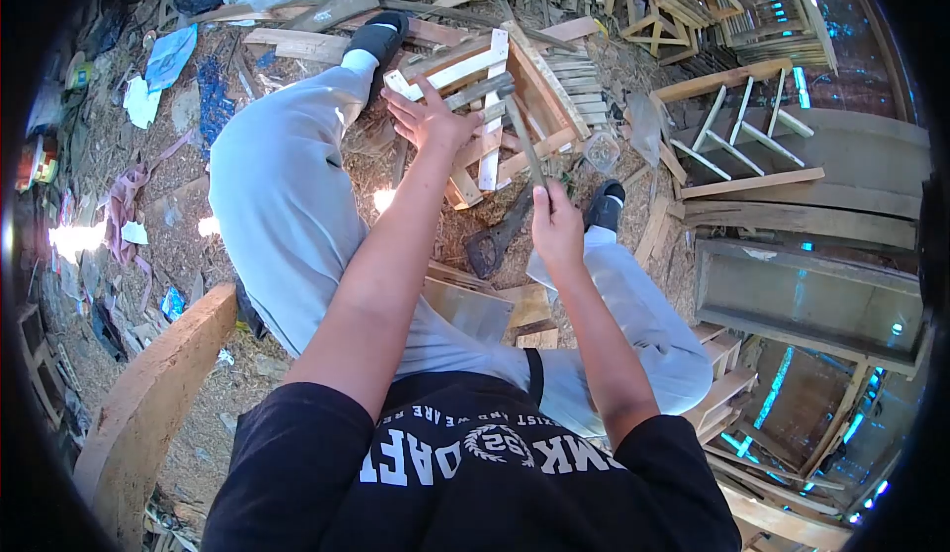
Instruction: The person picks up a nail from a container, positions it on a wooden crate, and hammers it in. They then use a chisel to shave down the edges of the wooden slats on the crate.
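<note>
My right hand (557, 224) is closed around the handle of a hammer (524, 141). The hammer's dark head (485, 93) is over a slatted wooden crate (554, 92) on the ground between my feet. On the crate's left side lies my left hand (431, 122), its fingers spread over a pale slat (453, 77) and its thumb pointing toward the hammer head. Whether anything small sits under that thumb cannot be made out. Below the crate, a hand saw (485, 250) with a dark handle rests on the ground.
Stacked wooden slats (584, 87) lie right of the crate, near a clear plastic container (601, 151). A slatted wooden frame (742, 132) and a large wooden box (807, 300) stand at right. A thick plank (163, 404) juts in at lower left. Scraps litter the ground.
</note>
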The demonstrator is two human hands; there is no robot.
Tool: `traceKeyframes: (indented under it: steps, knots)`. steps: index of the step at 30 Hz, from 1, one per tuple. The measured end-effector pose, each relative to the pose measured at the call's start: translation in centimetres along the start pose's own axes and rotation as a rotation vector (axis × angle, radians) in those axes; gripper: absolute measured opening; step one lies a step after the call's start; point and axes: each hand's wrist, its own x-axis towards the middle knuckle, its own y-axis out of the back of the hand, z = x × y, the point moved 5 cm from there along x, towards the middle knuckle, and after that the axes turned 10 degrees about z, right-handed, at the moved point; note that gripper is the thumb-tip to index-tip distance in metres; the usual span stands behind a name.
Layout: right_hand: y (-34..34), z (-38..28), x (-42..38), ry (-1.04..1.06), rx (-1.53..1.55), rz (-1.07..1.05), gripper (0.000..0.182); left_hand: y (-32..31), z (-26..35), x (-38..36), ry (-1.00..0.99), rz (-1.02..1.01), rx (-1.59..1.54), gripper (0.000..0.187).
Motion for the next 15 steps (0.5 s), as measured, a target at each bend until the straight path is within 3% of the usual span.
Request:
traceKeyframes:
  steps: [8, 11, 13, 15]
  knots:
    - [-0.5, 0.1, 0.2, -0.057, 0.033, -0.043, 0.033, -0.5, 0.0, 0.2, 0.005, 0.016, 0.032, 0.153]
    - [0.0, -0.1, -0.2, 0.027, 0.127, 0.093, 0.033, -0.5, 0.0, 0.3, -0.002, 0.027, 0.031, 0.153]
    - [-1.1, 1.4, 0.2, -0.04, -0.108, -0.054, 0.031, -0.5, 0.0, 0.1, -0.006, 0.024, 0.026, 0.153]
    - [-0.5, 0.7, 0.5, -0.074, -0.065, -0.059, 0.03, -0.2, 0.0, 0.4, -0.003, 0.028, 0.021, 0.153]
